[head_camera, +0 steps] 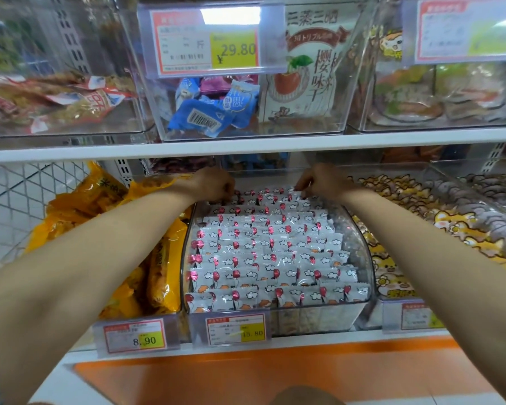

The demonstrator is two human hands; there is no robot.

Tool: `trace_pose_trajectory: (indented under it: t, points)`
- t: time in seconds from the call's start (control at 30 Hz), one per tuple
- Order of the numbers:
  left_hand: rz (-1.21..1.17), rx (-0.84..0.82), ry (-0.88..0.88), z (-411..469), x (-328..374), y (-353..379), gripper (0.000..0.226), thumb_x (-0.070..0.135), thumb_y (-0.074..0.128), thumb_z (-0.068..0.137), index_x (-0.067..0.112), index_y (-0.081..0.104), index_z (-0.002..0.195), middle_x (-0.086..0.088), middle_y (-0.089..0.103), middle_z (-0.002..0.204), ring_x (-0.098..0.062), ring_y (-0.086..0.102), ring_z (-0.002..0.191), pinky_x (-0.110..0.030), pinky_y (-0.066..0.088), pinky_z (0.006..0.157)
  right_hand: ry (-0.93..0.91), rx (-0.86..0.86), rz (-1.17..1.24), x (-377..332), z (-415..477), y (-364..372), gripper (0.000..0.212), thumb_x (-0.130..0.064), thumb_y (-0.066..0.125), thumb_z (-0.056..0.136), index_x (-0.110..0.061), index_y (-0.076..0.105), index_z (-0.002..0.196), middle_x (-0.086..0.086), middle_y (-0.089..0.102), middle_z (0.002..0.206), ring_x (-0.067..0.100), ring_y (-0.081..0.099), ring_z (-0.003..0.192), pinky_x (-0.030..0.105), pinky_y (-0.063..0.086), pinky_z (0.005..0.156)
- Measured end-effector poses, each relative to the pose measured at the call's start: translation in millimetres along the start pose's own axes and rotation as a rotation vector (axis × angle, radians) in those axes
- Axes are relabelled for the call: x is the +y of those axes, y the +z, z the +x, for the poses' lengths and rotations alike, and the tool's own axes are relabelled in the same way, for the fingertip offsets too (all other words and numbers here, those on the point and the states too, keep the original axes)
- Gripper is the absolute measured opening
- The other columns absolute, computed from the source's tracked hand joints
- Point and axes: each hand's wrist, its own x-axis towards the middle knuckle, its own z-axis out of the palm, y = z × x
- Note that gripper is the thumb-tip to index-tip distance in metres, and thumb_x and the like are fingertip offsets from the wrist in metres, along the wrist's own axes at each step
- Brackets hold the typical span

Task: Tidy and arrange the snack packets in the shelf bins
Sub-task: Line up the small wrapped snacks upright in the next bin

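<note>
**Both hands at the back row of the middle bin**

The small white snack packets (263, 258), printed with red balloons and little clouds, stand in neat rows inside a clear plastic bin (369, 270) with a curved front wall, in the middle of the lower shelf. The rows fill the bin from the front to the back.

Both bare arms reach over the bin to its far end. The left hand (214, 184) has its fingers curled downward onto the packets of the last row at the left side. The right hand (319, 181) is also curled – its fingertips pinch the top edge of a packet in the same row, at the right side.

Just beside the bin at the left lie yellow plastic snack bags (158, 276); at the right is another clear bin with cartoon-printed packets (421, 229). A price label reading 18.80 (235, 329) hangs on the front of the middle bin. Above, on the white shelf board (246, 146), a clear bin holds blue wrapped sweets (205, 112) – its label shows 29.80 (208, 43).
</note>
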Motion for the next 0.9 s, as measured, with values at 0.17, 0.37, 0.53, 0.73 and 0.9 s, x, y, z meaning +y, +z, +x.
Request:
trace_pose_trajectory:
  t: [0.17,0.37,0.53,0.73,0.9]
  points:
    - [-0.105,0.034,-0.017,2.5,-1.3,-0.3,0.02,0.021,0.057,0.092,0.015,0.066,0.108,-0.003,0.065,0.115,-0.02,0.058,0.108,-0.024,0.041,0.085,0.003,-0.002,-0.167,-3.6,3.8,4.6,0.019,-0.004,0.063,0.085,-0.004,0.068,0.104,0.011,0.068,0.11,0.021,0.063,0.101,0.033,0.05,0.092]
    - [-0.122,0.337,-0.042,-6.3,-17.7,-11.2,0.02,0.015,0.061,0.09,0.012,0.067,0.108,-0.004,0.062,0.119,-0.023,0.054,0.112,-0.03,0.04,0.096,-0.011,0.043,-0.116,0.1,3.7,5.3,0.025,0.007,0.057,0.085,-0.005,0.069,0.102,0.011,0.068,0.108,0.021,0.063,0.099,0.026,0.048,0.085]
    - [0.186,0.124,-0.064,-17.5,-18.4,-12.5,0.028,0.039,0.065,0.084,0.024,0.068,0.107,0.004,0.063,0.113,-0.017,0.052,0.111,-0.026,0.039,0.087,-0.009,0.074,-0.124,1.1,3.5,7.8,0.029,0.009,0.05,0.086,-0.005,0.069,0.102,0.011,0.068,0.108,0.022,0.062,0.102,0.031,0.05,0.09]
    - [0.344,0.022,-0.077,-8.3,-10.3,-6.9,0.022,0.031,0.056,0.091,0.025,0.067,0.109,-0.001,0.062,0.119,-0.021,0.048,0.119,-0.031,0.037,0.098,0.016,0.09,-0.003,3.5,2.5,7.9,0.029,0.011,0.049,0.086,-0.006,0.07,0.096,0.009,0.068,0.101,0.019,0.062,0.095,0.023,0.046,0.079]
    - [0.284,0.088,-0.058,-13.5,-6.8,-7.9,0.023,0.027,0.051,0.092,0.021,0.066,0.108,-0.003,0.063,0.115,-0.022,0.051,0.115,-0.031,0.036,0.097,-0.001,0.1,0.021,0.2,-1.2,5.8,0.029,0.009,0.047,0.087,-0.006,0.071,0.096,0.009,0.069,0.103,0.016,0.061,0.094,0.023,0.044,0.08]
